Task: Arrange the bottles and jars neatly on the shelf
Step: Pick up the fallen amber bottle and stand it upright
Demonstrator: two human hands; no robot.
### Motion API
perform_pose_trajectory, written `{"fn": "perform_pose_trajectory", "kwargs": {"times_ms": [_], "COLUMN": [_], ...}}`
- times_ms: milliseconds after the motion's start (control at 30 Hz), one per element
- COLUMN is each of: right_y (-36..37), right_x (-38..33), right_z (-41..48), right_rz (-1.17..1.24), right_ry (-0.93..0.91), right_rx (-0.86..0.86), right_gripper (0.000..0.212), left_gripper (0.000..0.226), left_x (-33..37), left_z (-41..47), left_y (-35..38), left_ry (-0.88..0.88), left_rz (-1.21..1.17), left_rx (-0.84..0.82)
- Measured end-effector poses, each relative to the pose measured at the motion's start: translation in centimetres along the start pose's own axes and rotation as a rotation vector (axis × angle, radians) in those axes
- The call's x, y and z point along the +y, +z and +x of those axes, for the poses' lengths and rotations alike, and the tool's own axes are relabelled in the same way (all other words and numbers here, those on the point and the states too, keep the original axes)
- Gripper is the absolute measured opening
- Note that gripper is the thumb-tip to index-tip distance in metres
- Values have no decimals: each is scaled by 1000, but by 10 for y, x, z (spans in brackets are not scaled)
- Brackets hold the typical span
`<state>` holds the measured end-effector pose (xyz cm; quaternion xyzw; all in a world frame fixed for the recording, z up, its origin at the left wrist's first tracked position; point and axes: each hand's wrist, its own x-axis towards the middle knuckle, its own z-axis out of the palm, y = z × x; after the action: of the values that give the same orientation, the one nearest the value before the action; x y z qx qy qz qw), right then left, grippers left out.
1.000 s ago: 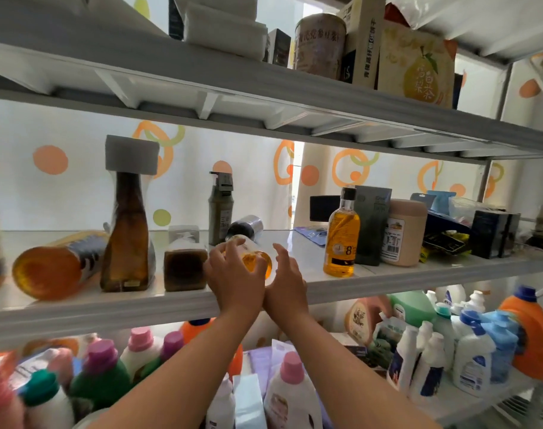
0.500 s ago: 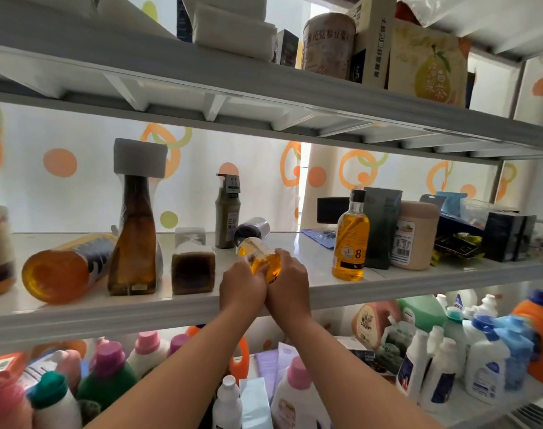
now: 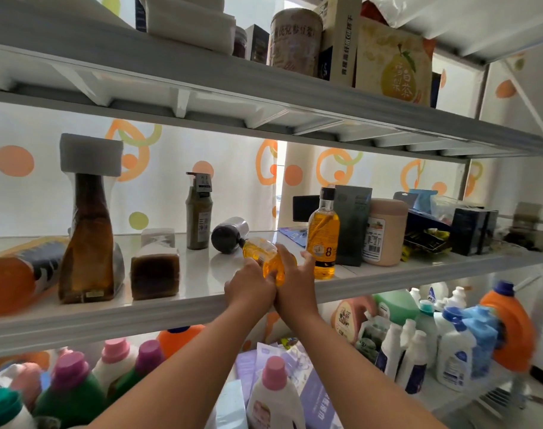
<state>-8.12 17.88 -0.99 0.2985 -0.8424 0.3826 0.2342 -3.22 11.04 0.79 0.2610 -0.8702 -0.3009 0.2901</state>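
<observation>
Both my hands hold a small yellow bottle [image 3: 260, 252] lying tilted on the middle shelf [image 3: 177, 308], its dark cap pointing back and left. My left hand [image 3: 248, 287] grips its near end from the left, my right hand [image 3: 295, 283] from the right. An upright yellow bottle [image 3: 323, 233] marked 8 stands just right of my right hand. A dark jar [image 3: 230, 235] lies on its side behind the held bottle. An olive pump bottle [image 3: 199, 212] stands further back.
Left on the shelf stand a tall brown bottle [image 3: 87, 239], a short brown bottle [image 3: 155, 267] and a toppled orange bottle [image 3: 19, 274]. A dark box [image 3: 352, 226] and beige jar [image 3: 384, 232] stand right. Detergent bottles crowd the lower shelf; boxes fill the top shelf.
Both hands have closed around the small yellow bottle and shifted it slightly right, toward the upright yellow bottle. The view has drifted left.
</observation>
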Motion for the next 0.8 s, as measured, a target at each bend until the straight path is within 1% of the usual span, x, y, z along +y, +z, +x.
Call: {"fn": "perform_pose_trajectory", "kwargs": {"times_ms": [133,233,300,367,433,533,567,633,733,800], "right_y": [-4,-3,-1,3,6,6,5,3,3,2], "right_x": [8,6,2,0,-1,1,2,4,8,11], "right_z": [-4,-5,-6,-8,-9,-6,-6,-6,-5,-3], "right_rz": [-80,-49,-75,-92,-64,4,17,33,27,9], "right_ry": [2,5,-1,-8,5,61,71,80,57,41], "right_rx": [-28,29,74,116,154,177,180,190,182,175], "right_gripper": [66,56,52,51,54,60,62,60,56,54], "left_gripper": [37,37,38,40,43,61,64,59,42,38], "left_x": [3,6,6,4,2,2,3,5,6,7], "left_z": [9,13,16,19,20,21,21,22,21,21], "left_y": [3,2,1,0,0,2,3,6,12,16], "left_ry": [23,25,25,23,8,-22,-12,29,68,79], "left_rz": [48,66,104,161,142,-12,-30,-19,-30,18], "left_rx": [-75,-123,-184,-246,-269,-223,-199,-169,-141,-123]}}
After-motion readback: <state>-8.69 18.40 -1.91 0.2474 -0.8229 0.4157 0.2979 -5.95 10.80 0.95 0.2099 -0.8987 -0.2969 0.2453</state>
